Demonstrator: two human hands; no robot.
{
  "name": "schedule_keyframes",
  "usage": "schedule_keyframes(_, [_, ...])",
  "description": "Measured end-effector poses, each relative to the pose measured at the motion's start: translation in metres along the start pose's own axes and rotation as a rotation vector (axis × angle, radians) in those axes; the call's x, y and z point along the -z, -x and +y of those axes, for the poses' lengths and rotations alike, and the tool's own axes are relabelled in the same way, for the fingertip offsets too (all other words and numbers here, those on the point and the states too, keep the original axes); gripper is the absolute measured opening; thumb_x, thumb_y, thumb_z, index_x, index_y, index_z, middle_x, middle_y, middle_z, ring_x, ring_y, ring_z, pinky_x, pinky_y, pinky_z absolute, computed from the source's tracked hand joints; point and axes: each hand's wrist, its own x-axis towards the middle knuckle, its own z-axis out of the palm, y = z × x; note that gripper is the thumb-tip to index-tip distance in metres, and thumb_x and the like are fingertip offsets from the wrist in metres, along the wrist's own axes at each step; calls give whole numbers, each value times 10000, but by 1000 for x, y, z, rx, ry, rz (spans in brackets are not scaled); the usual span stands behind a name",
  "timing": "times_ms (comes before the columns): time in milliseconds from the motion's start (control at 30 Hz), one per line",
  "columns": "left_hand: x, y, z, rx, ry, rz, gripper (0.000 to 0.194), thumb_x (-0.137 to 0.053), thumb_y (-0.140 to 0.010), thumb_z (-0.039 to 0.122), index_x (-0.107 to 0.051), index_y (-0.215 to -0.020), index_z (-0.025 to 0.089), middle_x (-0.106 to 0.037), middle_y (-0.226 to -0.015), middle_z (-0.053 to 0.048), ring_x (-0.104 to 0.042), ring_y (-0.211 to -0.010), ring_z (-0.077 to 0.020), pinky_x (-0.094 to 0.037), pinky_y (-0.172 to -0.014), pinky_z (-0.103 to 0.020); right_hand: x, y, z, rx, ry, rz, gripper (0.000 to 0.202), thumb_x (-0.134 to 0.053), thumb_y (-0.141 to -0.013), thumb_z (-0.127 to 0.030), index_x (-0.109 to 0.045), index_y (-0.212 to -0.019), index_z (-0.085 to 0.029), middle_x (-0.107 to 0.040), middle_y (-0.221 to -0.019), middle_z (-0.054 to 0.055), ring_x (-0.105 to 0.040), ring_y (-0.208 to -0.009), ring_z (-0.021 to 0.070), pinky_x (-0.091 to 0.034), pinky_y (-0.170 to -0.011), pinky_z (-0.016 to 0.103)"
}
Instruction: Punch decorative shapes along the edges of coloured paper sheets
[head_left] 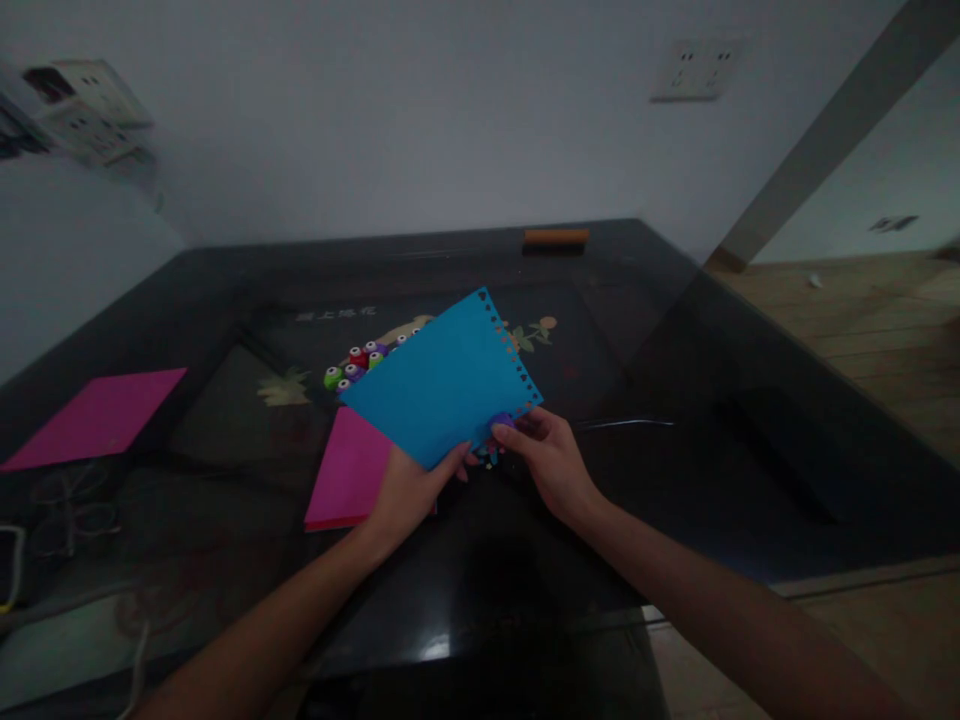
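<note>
A blue sheet of paper is held tilted above the dark table, with a row of small cut-out shapes along its right edge. My left hand grips its lower edge, thumb on top. My right hand is closed on a small purple punch at the sheet's lower right edge. Small blue cut pieces show just below the punch. Under the sheet's left corner lies a pink paper stack. Behind the sheet stand several small coloured punches, partly hidden by it.
Another pink sheet lies on the dark table at the left, near scissors. An orange-brown roll rests at the back edge. A dark flat object is on the right. The wall has sockets.
</note>
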Motion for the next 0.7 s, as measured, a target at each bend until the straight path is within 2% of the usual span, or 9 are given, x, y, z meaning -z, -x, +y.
schedule_keyframes(233, [-1, -1, -2, -8, 19, 20, 226, -563, -802, 352, -621, -646, 198, -705, -652, -31, -670, -645, -186, -515, -697, -305, 1, -3, 1, -9, 17, 3, 244, -806, -596, -274, -688, -799, -206, -681, -751, -1, -588, -674, 141, -456, -682, 293])
schedule_keyframes(500, [-1, -6, -13, -22, 62, 28, 229, -567, -823, 380, -667, -804, 174, -732, -743, -52, -693, -733, -207, -527, -763, -333, 2, -7, 4, 2, 40, -24, 241, -801, -603, -293, -678, -785, -192, -688, -737, 2, -606, -652, 146, -464, -647, 288])
schedule_keyframes(700, [-3, -6, -11, 8, 148, 26, 206, -568, -818, 362, -657, -822, 176, -742, -756, -55, -699, -680, -211, -545, -720, -338, 3, -10, 5, 8, 95, 2, 264, -809, -586, -314, -676, -777, -191, -678, -725, -2, -586, -641, 142, -449, -639, 289])
